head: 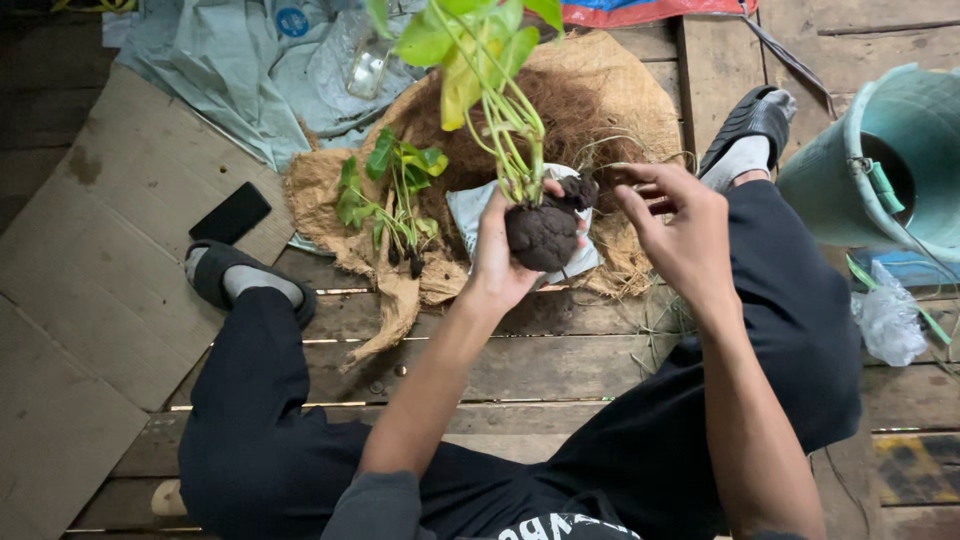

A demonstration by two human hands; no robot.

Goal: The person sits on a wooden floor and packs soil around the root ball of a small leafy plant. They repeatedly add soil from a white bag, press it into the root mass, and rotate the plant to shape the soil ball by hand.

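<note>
My left hand (497,255) holds a dark ball of soil (543,236) from which a green-leaved plant (478,50) rises. My right hand (675,225) hovers just right of the ball, fingers curled, pinching a small clump of dark soil (582,189) against its top. Under both hands lies a pale cloth or plastic sheet (468,208) on a round mat of brown coconut fibre (610,90). A second small green plant (392,190) lies on the mat to the left.
I sit on wooden planks (540,370) with legs spread, in sandals (752,125). A teal bucket (880,170) stands at right, a crumpled plastic bag (888,320) beside it. A black phone (231,212) lies on cardboard (90,300) at left; a grey tarp (230,70) behind.
</note>
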